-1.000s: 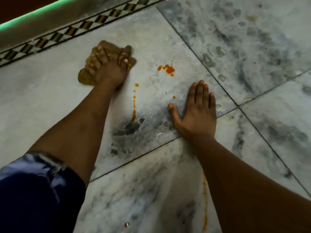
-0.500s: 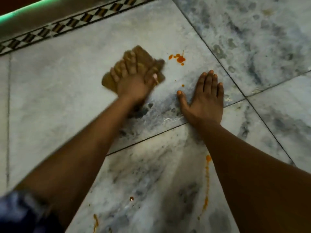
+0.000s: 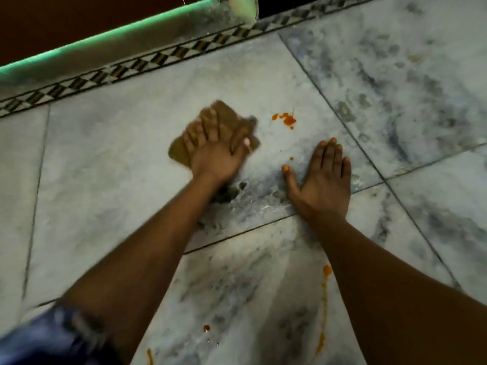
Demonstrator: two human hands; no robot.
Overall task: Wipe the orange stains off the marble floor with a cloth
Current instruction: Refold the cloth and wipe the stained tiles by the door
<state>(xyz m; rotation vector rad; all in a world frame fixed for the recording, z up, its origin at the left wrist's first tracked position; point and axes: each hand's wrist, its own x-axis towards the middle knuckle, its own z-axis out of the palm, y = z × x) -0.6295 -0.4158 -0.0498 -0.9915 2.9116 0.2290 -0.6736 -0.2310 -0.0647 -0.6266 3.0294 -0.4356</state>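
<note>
We see our left hand (image 3: 214, 156) spread flat on a brown cloth (image 3: 224, 119), fingers straight and pressing it down onto the marble floor (image 3: 105, 159); the cloth sticks out beyond the fingertips and to the hand's left side. The hand and cloth are slightly blurred. Our right hand (image 3: 322, 180) lies well apart from it, palm down on the same tile, fingers straight and together, thumb splayed toward the left hand, holding nothing.

Between the two hands and beyond their fingertips sits an orange splatter (image 3: 287, 119), near the cloth's right edge but not touching it. A small orange dot (image 3: 291, 158) lies just to the left of the right hand's fingers. Below the right wrist, along the inner side of that forearm, an orange streak (image 3: 324, 299) runs down the nearer tile. A dark red drop (image 3: 206, 327) lies between the two forearms, and another orange mark (image 3: 149, 356) shows beside the left arm at the frame's bottom edge.

Beyond the left hand a patterned border strip (image 3: 126, 69) runs along the floor, with a green-lit edge (image 3: 105, 39) behind it. A blue sleeve (image 3: 52, 338) covers the left upper arm.
</note>
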